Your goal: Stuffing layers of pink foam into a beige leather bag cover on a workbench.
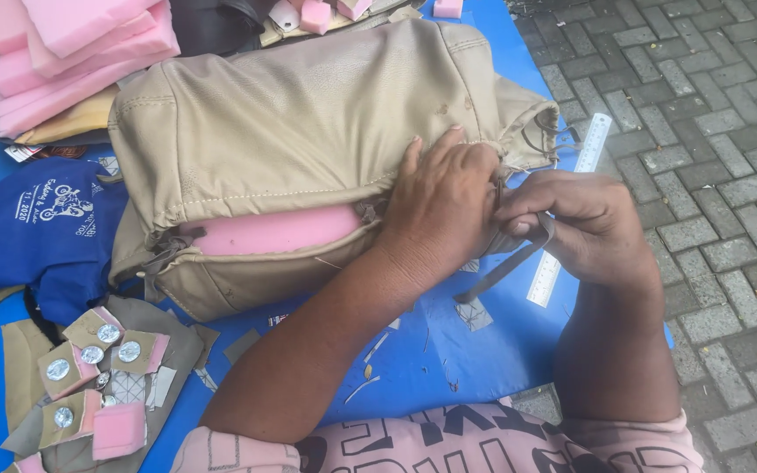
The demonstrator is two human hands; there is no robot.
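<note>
A beige leatherette seat cover (308, 123) is pulled over pink foam (273, 229) and lies on a blue table (449, 350). My left hand (440, 206) presses flat on the cover's right end, near the gathered opening. My right hand (584, 223) pinches a grey drawstring strap (505, 267) that comes out of the cover's edge and hangs down toward the table. The two hands are close together, almost touching.
A clear ruler (571, 206) lies under my right hand at the table's right edge. Pink foam slabs (72, 52) are stacked at top left. A blue cloth (37, 228) lies left. Beige patches with metal buttons (89, 359) sit at bottom left. Grey paving (711, 131) is right.
</note>
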